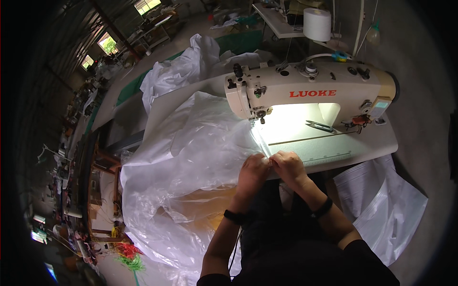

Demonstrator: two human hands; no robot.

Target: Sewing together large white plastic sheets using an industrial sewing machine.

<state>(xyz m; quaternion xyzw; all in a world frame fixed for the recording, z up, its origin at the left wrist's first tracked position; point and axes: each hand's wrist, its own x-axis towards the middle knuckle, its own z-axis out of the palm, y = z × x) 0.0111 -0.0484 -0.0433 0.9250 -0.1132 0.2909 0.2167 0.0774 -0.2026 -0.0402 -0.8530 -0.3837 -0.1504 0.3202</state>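
A large sheet of translucent white plastic spreads over the left of the table and hangs down its front. Its narrow folded edge runs from beneath the needle area of a white sewing machine toward me. My left hand is closed on that edge at the table's front. Right beside it, my right hand pinches the same edge, the fingertips of both hands almost touching. What lies between the fingertips is mostly hidden. The machine's lamp lights the bed brightly.
Thread snips lie on the machine bed behind a thin brown strip. A white thread cone stands at the back. More white sheeting hangs at the right, and another heap lies beyond the table. Red and green strands sit lower left.
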